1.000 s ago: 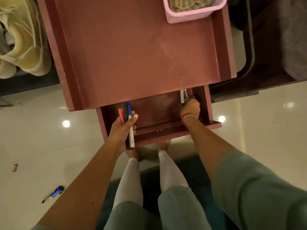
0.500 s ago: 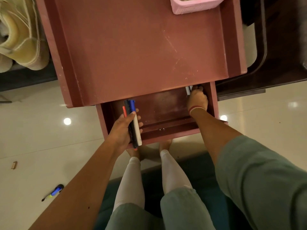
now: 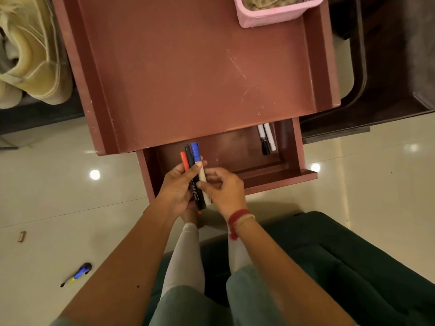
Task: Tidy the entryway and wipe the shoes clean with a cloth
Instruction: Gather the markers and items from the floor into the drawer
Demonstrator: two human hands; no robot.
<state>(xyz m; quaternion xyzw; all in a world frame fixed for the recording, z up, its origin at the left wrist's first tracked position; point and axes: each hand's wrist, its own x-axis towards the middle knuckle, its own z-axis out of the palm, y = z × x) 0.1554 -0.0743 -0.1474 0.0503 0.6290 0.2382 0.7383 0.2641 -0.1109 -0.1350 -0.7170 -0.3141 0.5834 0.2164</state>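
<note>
Looking down from the head camera, the left hand (image 3: 175,191) is curled round three markers (image 3: 191,165), bundled side by side with their caps pointing away from the body. This looks like a way to carry them as one lot. The right hand (image 3: 226,189) has come in beside it. Its thumb and fingertips pinch the white barrel of the blue-capped marker (image 3: 195,150), probably to square it up with the others or draw it out of the bunch. Both hands hover over the near left corner of the open drawer (image 3: 277,177), which sticks out from under the red-brown bench (image 3: 188,67).

A pair of markers (image 3: 267,138) already lies along the drawer's far right side, so the bundle is likely meant to go in alongside them.

The cloth (image 3: 270,2) sits bunched in a pink basket (image 3: 266,18) at the bench's far right corner, untouched. The shoes (image 3: 30,60), pale and yellowish, rest on a dark shelf to the left of the bench, well apart from both hands. Wiping has not begun, and this is the sorting part of the tidying. A blue-handled screwdriver (image 3: 76,274) lies on the floor to the left, probably waiting to be picked up.
</note>
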